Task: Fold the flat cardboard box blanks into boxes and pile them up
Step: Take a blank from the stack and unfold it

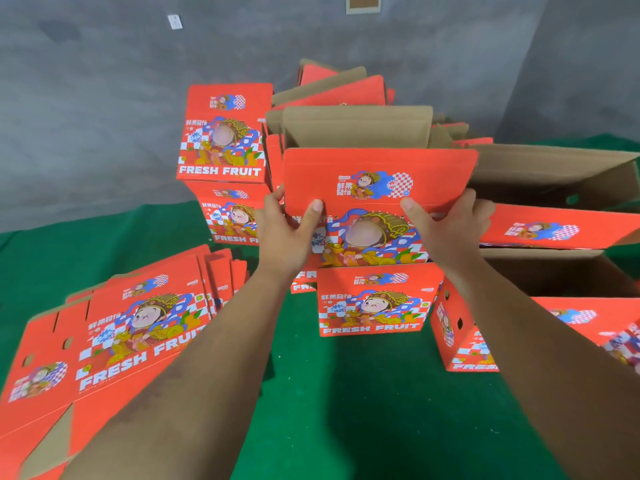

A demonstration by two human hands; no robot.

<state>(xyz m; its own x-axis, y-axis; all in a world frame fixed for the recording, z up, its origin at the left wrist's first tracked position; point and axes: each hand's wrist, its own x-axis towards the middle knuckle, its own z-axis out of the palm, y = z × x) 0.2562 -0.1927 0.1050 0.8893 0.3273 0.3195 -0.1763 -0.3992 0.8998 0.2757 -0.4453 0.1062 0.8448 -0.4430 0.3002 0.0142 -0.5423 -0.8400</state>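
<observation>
I hold a red "FRESH FRUIT" cardboard box (377,202) up in the middle of the view, its brown top flaps standing open. My left hand (289,233) grips its left edge, thumb on the printed front. My right hand (446,230) grips its right edge the same way. The held box sits on or just above a folded box (374,301) on the green table. A pile of flat blanks (114,337) lies at the lower left. Two folded boxes (225,161) stand stacked at the back left.
More folded or half-folded boxes (554,230) with open brown insides lie at the right. Loose blanks (343,88) lean in a heap behind the held box. Green cloth (346,410) covers the table. A grey wall (104,98) rises behind.
</observation>
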